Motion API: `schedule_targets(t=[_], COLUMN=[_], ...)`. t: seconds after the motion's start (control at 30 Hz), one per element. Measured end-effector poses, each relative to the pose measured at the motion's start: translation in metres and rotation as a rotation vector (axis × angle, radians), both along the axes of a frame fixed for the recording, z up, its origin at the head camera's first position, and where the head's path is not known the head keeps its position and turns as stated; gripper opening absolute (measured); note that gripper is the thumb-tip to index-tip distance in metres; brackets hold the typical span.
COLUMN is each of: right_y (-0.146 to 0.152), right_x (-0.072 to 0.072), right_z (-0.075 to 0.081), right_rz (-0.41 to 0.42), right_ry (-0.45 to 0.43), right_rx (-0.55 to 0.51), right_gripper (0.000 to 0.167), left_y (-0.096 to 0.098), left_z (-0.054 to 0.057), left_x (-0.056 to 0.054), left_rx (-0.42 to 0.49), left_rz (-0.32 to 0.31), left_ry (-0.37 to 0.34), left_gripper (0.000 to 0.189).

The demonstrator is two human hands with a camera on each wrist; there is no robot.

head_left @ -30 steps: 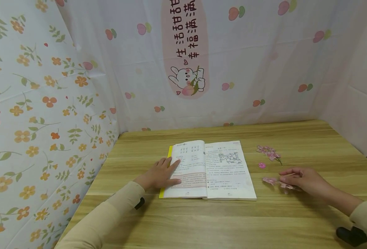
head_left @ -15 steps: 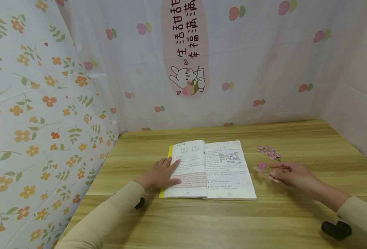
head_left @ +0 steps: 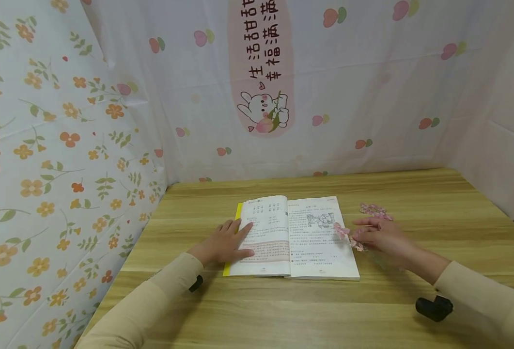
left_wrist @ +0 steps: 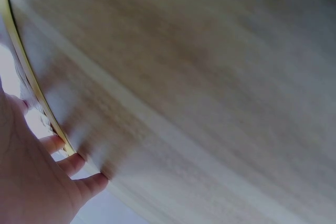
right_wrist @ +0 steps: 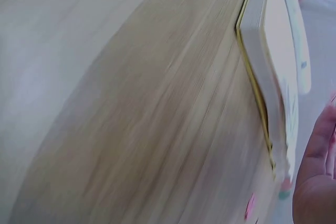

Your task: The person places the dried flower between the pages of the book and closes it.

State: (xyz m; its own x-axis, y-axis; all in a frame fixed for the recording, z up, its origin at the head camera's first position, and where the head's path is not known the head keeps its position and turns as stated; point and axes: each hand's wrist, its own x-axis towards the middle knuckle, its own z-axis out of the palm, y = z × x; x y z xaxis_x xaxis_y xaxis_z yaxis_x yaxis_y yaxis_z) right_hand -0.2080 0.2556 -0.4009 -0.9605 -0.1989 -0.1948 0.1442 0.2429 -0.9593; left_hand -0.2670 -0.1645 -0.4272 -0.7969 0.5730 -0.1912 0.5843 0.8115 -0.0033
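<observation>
An open book [head_left: 322, 242] with a yellow cover edge lies on the wooden table. My left hand [head_left: 222, 246] rests with spread fingers on its left page; in the left wrist view, several fingertips [left_wrist: 96, 182] reach past the yellow edge. My right hand [head_left: 385, 241] pinches a pale pink flower sprig [head_left: 340, 230], whose blossoms hang over the outer edge of the right page. Part of the sprig is hidden by the fingers. A second pink flower sprig [head_left: 374, 211] lies on the table just behind that hand.
A small bright pink flower [right_wrist: 250, 206] lies on the table in the right wrist view; my hand hides it in the head view. Patterned cloth [head_left: 187, 97] hangs behind and to the left of the table [head_left: 283, 310].
My right hand has lifted the pale pink flower sprig and moved it left, from the table to over the book's right page. The left hand has stayed on the book.
</observation>
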Motion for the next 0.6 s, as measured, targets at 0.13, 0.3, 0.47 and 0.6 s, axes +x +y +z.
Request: schedule_targets(t=[0.13, 0.3, 0.47, 0.6], right_y=[-0.019, -0.042, -0.062, -0.077], right_x=[-0.006, -0.014, -0.022, -0.028], right_z=[0.000, 0.000, -0.001, -0.001], right_rz=[-0.017, -0.046, -0.088, -0.110], right_ry=[-0.026, -0.041, -0.050, -0.039], right_rx=[-0.028, -0.010, -0.052, -0.026], right_gripper=[0.062, 0.056, 0.052, 0.050], left_y=[-0.001, -0.001, -0.001, -0.001], left_z=[0.000, 0.001, 0.000, -0.001], left_x=[0.000, -0.001, -0.001, -0.001], left_rx=[0.007, 0.009, -0.011, -0.019], left_rz=[-0.012, -0.017, -0.004, 0.004], left_ry=[0.004, 0.002, 0.004, 0.011], left_gripper=[0.085, 0.085, 0.086, 0.086])
